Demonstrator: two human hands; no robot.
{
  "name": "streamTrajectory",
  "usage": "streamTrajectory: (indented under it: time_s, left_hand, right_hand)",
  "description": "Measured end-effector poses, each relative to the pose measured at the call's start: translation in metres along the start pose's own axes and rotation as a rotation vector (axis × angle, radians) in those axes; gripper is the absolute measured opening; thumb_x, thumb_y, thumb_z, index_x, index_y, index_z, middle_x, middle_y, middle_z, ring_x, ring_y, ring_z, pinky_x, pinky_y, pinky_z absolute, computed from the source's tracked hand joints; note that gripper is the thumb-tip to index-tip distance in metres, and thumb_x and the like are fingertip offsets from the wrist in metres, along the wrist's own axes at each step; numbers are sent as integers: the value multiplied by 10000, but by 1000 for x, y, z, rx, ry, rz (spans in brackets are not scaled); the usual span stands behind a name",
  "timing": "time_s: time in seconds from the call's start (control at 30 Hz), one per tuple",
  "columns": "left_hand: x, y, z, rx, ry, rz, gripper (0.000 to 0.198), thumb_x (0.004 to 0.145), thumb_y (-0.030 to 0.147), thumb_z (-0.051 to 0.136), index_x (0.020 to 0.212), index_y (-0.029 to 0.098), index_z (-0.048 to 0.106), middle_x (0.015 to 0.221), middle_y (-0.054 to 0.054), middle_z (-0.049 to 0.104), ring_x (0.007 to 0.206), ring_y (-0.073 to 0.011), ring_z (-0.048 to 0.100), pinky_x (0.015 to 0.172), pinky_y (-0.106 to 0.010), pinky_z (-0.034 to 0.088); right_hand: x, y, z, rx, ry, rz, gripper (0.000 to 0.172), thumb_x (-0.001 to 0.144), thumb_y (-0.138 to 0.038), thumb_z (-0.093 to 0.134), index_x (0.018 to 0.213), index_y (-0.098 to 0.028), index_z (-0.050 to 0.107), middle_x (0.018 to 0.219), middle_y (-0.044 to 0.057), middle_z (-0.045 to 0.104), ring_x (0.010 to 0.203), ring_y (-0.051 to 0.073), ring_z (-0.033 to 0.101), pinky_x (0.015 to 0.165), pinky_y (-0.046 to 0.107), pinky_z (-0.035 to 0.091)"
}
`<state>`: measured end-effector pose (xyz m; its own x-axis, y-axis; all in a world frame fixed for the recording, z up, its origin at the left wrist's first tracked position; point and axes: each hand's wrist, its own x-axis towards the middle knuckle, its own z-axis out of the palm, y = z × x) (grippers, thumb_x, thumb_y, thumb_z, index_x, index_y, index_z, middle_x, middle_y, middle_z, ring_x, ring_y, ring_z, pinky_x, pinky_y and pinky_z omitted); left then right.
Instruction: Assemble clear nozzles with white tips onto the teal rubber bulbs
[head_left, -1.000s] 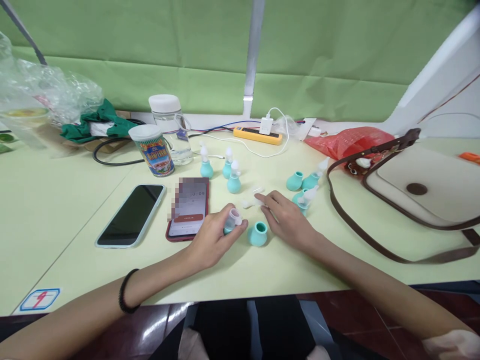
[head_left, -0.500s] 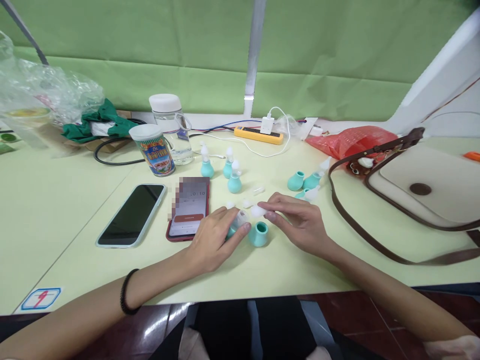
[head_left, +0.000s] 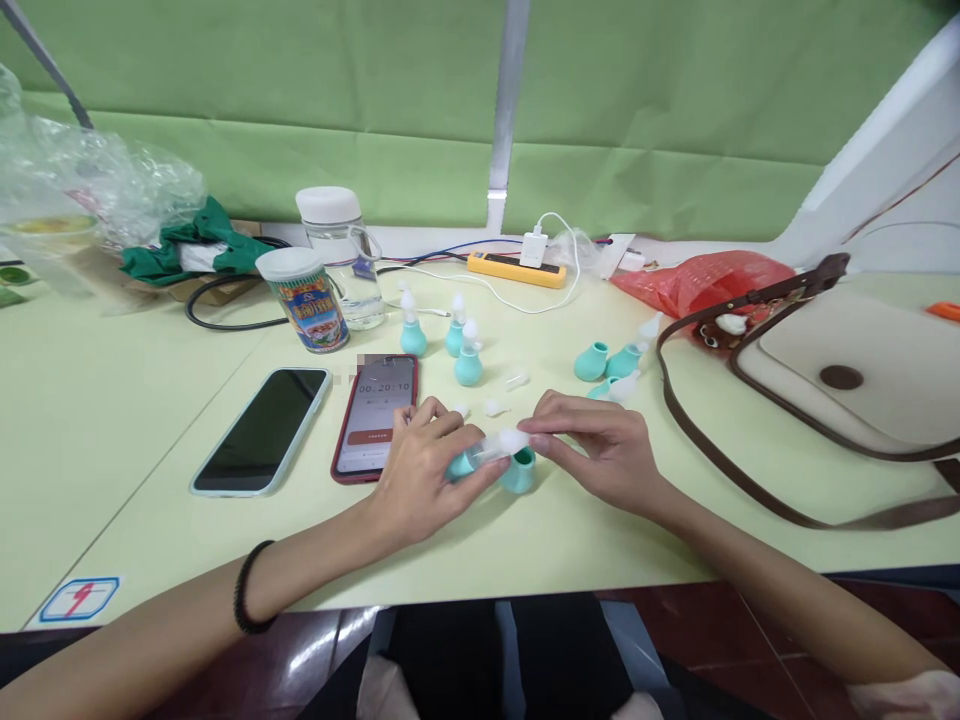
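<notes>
Closed round a teal bulb (head_left: pixel 459 466) with a clear tube (head_left: pixel 489 449), my left hand (head_left: pixel 435 455) holds it tilted to the right. My right hand (head_left: pixel 600 440) pinches a whitish soft tip (head_left: pixel 513 441), which meets the end of the clear tube. Just below them an open teal bulb (head_left: pixel 519 474) stands on the table, partly covered by the held parts. A small white tip (head_left: pixel 495 408) and a clear tube piece (head_left: pixel 516 380) lie behind the hands.
Several assembled teal bulbs (head_left: pixel 469 366) stand behind; more bulbs (head_left: pixel 591 361) are at the right. Two phones (head_left: pixel 262 432) (head_left: pixel 379 415) lie left, near a noodle cup (head_left: pixel 307 305) and a bottle (head_left: pixel 352 270). A bag (head_left: pixel 847 370) sits at right.
The bulb with the clear tube has tilted to the right in my left hand. The white tip in my right hand has moved slightly down and now touches the tube.
</notes>
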<state>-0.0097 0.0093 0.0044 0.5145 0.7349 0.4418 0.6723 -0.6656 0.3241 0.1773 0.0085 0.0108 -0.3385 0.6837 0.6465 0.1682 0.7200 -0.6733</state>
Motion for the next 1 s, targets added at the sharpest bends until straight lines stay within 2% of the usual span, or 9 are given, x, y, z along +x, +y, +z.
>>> streamTrajectory:
  time_s: [0.27, 0.47, 0.67, 1.0]
  left_hand:
    - [0, -2, 0, 130, 29, 63, 294, 772, 395, 462, 659, 155, 588, 616, -30, 543, 701, -178, 405, 620, -321, 189]
    - [0, -3, -2, 240, 69, 145, 293, 774, 383, 459, 638, 144, 560, 617, -32, 538, 694, -177, 408, 607, -315, 172]
    - [0, -3, -1, 262, 71, 169, 277, 776, 361, 456, 632, 144, 553, 611, -36, 532, 689, -177, 398, 601, -311, 166]
    - [0, 0, -2, 315, 83, 220, 282, 788, 363, 435, 645, 139, 531, 601, -31, 537, 676, -177, 413, 595, -319, 165]
  right_hand:
    - [2, -2, -4, -100, -84, -77, 285, 726, -81, 545, 954, -234, 621, 653, 18, 596, 597, 120, 494, 531, 279, 438]
    - [3, -4, -8, -125, -154, -60, 248, 730, -82, 544, 921, -216, 629, 642, 19, 587, 606, 120, 495, 529, 270, 429]
    - [4, -5, -9, -150, -182, -44, 164, 751, -118, 522, 830, -194, 644, 643, 26, 593, 609, 120, 505, 532, 267, 436]
    - [-1, -3, -3, 25, -106, 30, 217, 676, -82, 605, 860, -185, 653, 658, 32, 602, 616, 129, 525, 541, 294, 446]
